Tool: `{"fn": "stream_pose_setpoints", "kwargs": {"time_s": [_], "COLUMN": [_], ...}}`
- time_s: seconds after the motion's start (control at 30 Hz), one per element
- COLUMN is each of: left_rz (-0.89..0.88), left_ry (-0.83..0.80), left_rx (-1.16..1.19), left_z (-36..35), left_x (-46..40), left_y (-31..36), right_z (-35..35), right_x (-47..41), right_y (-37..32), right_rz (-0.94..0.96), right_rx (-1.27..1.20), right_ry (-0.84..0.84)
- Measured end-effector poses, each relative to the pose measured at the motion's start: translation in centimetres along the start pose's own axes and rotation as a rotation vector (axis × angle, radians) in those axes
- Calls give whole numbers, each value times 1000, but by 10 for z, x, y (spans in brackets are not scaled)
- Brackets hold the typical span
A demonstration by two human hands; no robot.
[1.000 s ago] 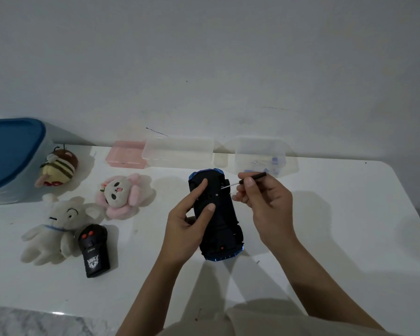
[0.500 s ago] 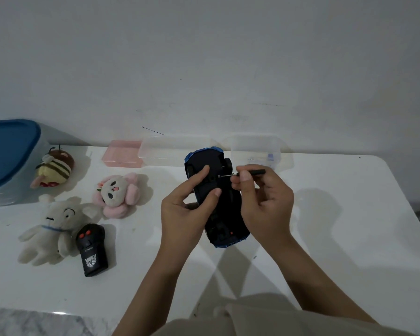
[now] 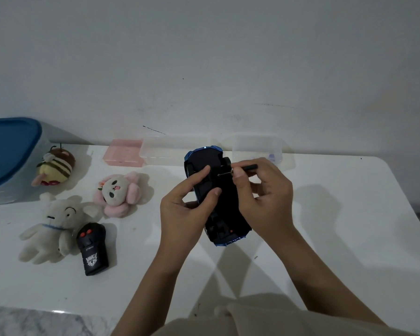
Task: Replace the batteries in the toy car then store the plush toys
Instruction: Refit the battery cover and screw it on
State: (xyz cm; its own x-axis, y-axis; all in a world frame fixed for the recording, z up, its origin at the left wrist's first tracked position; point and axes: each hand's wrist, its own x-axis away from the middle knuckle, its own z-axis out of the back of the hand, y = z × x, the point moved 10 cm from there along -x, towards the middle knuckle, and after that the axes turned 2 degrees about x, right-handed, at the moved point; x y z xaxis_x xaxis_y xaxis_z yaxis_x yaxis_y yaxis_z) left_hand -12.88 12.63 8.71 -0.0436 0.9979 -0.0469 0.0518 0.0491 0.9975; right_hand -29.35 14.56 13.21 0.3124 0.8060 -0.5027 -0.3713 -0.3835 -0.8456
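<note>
The table (image 3: 325,214) holds the plush toys (image 3: 58,221) at 9 o'clock. The car (image 3: 218,204) lies belly-up in the middle, gripped by the left hand (image 3: 182,214). The right hand (image 3: 264,200) pinches the screwdriver (image 3: 243,169), its tip in the belly at 12 o'clock. Hold the car steady, push straight, turn slowly

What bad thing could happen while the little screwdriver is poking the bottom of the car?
The thin screwdriver, pinched in the right hand, could slip off the screw and jab the left hand gripping the toy car. A loosened tiny screw might also drop onto the white table and roll away.
</note>
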Motion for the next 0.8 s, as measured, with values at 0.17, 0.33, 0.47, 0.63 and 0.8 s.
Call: {"fn": "stream_pose_setpoints", "kwargs": {"time_s": [0.17,0.33,0.47,0.63,0.8], "left_rz": [26,38,43,51,58], "left_ry": [-16,-14,9,5,18], "left_rx": [14,31,19,16,21], "left_z": [-2,0,5,5,8], "left_x": [1,1,0,2,3], "left_y": [-2,-4,-5,-6,-7], "right_z": [0,4,3,7,5], "right_x": [-10,-16,-18,-21,-22], "right_y": [-4,-15,-22,-19,-21], "right_rz": [28,114,188,96,133], "right_rx": [0,-47,-36,-135,-100], "right_ry": [-47,-38,-74,-3,-48]}}
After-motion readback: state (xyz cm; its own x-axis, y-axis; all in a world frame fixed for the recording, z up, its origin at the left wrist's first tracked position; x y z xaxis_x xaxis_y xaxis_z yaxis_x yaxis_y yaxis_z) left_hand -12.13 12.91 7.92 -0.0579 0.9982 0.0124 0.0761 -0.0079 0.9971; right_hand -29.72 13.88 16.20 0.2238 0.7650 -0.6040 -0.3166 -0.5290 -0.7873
